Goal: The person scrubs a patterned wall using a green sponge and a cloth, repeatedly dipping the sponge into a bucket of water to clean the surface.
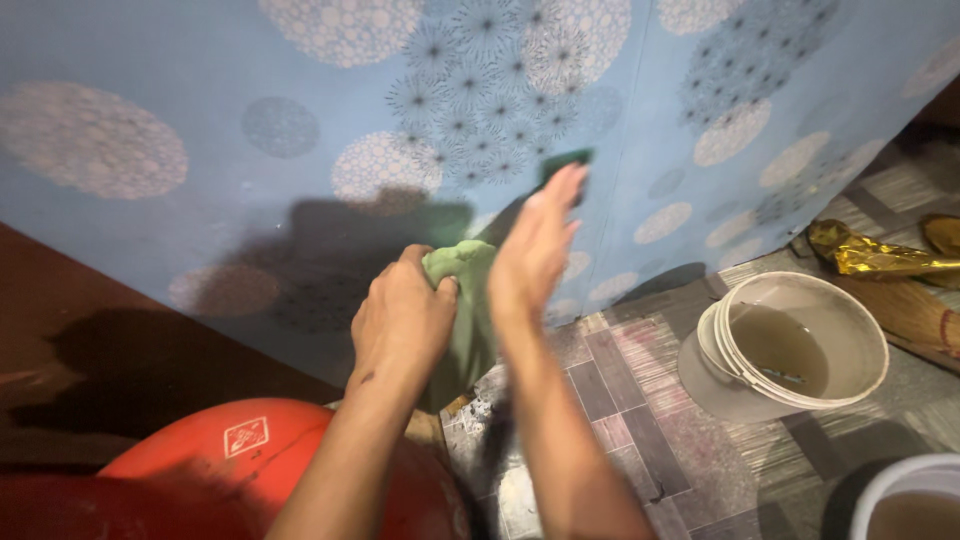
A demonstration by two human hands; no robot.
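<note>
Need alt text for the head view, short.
Right hand presses a dark green scrub pad flat to a blue patterned wall while the left hand grips a light green cloth. A white bucket of murky water stands on the tiled floor.

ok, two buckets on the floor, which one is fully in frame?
The white bucket holding murky water, right of the right hand. The other bucket is cut off at the bottom-right corner.

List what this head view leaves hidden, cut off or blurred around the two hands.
- Green pad: mostly behind the right hand, which is motion-blurred.
- Green cloth: lower end hidden between the forearms; left hand covers part.
- Red container: cut off by the bottom edge.
- Second bucket: cut off at the corner.
</note>
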